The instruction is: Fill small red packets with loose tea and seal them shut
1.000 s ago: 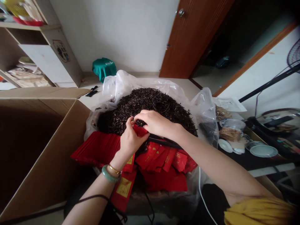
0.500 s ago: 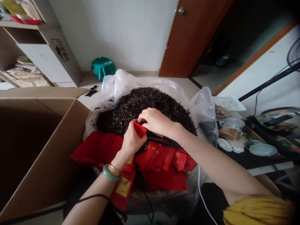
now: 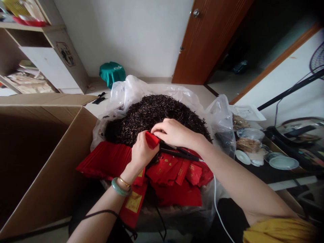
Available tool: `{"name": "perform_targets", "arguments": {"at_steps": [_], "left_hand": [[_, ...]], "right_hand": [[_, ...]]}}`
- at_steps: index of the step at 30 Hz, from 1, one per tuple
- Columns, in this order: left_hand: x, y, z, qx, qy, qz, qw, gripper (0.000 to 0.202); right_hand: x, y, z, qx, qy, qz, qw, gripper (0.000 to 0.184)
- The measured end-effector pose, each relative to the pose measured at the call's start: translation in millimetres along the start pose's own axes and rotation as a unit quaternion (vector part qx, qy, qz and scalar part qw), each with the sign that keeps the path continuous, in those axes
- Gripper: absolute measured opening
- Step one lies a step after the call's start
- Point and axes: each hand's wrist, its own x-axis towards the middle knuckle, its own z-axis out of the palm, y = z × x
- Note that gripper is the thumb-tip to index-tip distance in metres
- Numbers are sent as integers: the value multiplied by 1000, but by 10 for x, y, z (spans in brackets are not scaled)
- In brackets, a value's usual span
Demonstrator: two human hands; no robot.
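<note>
L hand [image 3: 143, 152] gripped a red pkt [image 3: 152, 139], mouth open, at the dark leaf heap's [image 3: 162, 109] near edge, R hand [image 3: 172, 132] curled by its rim, grip unclear; prob. not yet closed, w/ row of pkts [image 3: 106, 158] alongside, fill unclear.

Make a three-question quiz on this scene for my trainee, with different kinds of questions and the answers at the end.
1. Multiple choice: what does the left hand hold? (A) a white cup, (B) a red packet, (C) a door knob.
2. True or false: the green bangle is on the right wrist.
3. Which is farther left in the view, the dark heap or the cardboard box?

Key: 1 B; 2 false; 3 cardboard box.
</note>
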Motion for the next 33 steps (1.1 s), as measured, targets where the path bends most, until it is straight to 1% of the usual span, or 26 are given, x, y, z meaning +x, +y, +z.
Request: {"name": "perform_targets", "arguments": {"at_steps": [3,4,5,7,9,10,11,13,15,17,19,21,23,24,25,27,29,31,32,33], "left_hand": [[-10,-1,-3,-5,-19,5,1000,50],[-15,2,-6,-5,-31,4,1000,51],[-20,6,-8,-2,-43,1,999,52],[-30,14,-6,11,-54,-8,998,55],[-35,15,3,22,-45,-10,999,58],[-35,14,10,25,-40,-9,999,59],[-34,11,16,26,-36,-5,999,59],[-29,2,26,26,-37,-1,999,60],[-23,-11,31,24,-40,-1,999,61],[-22,-29,40,19,-33,3,999,61],[-25,-56,61,9,-20,22,1000,60],[-30,-86,94,-5,-4,47,999,59],[-32,-115,130,-24,18,70,997,58],[-31,-126,146,-34,29,79,996,58],[-29,-135,158,-44,39,86,995,59],[-24,-148,174,-61,57,96,992,60],[-21,-156,184,-74,74,102,989,61],[-21,-165,194,-84,90,111,986,62],[-22,-169,198,-87,96,117,985,63],[-23,-173,202,-90,102,123,983,63]], "right_hand": [[-54,-37,35,-38,-90,6,995,23],[-63,-42,49,-38,-110,9,993,22],[-70,-39,63,-27,-114,15,993,20],[-77,-15,87,23,-74,37,996,19],[-81,25,109,79,-15,54,995,27],[-80,46,123,93,2,56,994,31],[-78,65,140,93,3,58,994,33],[-67,93,187,70,-21,63,995,37],[-48,107,243,58,-41,73,995,45],[-29,115,292,91,-41,73,992,52],[-16,124,322,135,-46,69,987,57],[-17,137,322,151,-64,71,984,63],[-31,156,297,156,-67,63,984,63],[-41,168,280,165,-53,51,984,59],[-52,182,263,180,-26,37,983,52],[-68,210,244,204,59,24,977,40],[-72,227,263,193,137,32,971,37],[-66,220,321,158,169,30,972,45],[-60,207,359,139,171,20,975,46],[-54,188,398,121,173,8,977,43]]}}
